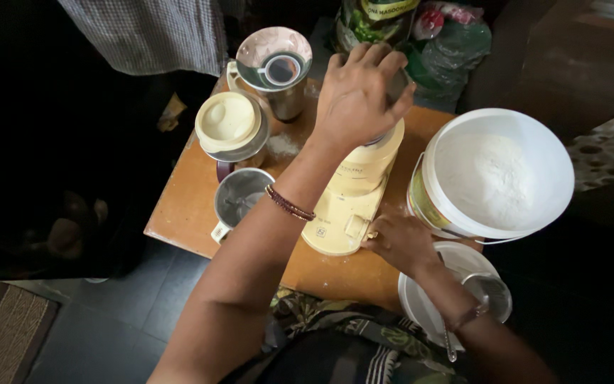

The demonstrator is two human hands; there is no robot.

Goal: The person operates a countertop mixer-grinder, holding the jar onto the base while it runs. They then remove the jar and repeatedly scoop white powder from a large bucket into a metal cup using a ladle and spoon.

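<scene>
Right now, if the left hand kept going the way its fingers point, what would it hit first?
Probably the green plastic bags behind the table. The left hand rests on the jar atop the cream mixer grinder, fingers pointing up-frame; depth is unclear.

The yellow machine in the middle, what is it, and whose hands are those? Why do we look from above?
A camera on the person's head looks down, so you see their own arms. The yellow machine is a kitchen grinder on a small wooden table. The left hand presses down on the jar on top of it. The right hand touches its front, where the knob seems to be. Beside it stand a white bucket of flour, three steel jars, and a white lid with a sieve.
</scene>
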